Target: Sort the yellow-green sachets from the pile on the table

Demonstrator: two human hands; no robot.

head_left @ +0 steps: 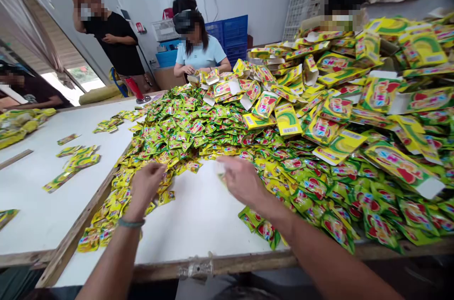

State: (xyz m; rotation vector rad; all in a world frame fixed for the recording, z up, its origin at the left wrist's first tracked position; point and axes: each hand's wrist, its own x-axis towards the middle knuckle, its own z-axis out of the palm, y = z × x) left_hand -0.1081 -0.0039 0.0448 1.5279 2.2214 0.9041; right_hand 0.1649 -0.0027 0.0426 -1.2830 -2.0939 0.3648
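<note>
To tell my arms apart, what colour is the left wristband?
The wristband looks muted teal, shown in the head view.

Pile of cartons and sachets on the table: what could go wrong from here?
The loosely heaped cartons might slide down toward the right hand. Green sachets lying along the wooden front edge could get knocked off. Yellow sachets near the left hand meet green ones in the heap, so the two kinds might get mixed.
</note>
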